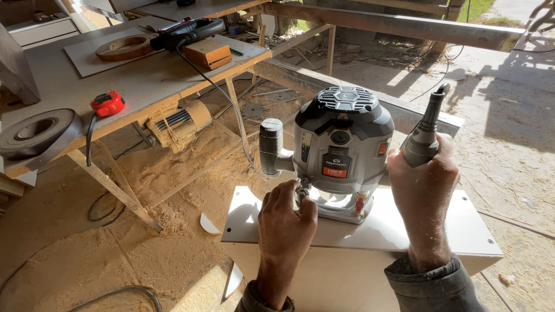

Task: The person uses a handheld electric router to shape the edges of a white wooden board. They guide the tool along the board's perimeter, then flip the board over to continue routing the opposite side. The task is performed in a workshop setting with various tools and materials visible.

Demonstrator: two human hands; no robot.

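Note:
A grey and black plunge router [341, 150] stands upright on a white board [468, 231] that lies on a box-like cabinet. My right hand [422, 193] is closed around the router's right handle, from which a cable stub sticks up. My left hand [286, 216] is down at the router's base, its fingers pinching a small knob or lever beside the left column. The left handle [270, 147] is free.
A workbench [69, 86] at the left carries a jigsaw [188, 32], a wooden block [208, 52], a wooden ring [124, 47], a red tape measure [108, 103] and a roll of edge banding [34, 133]. A motor [179, 122] hangs beneath. Sawdust and cables cover the floor.

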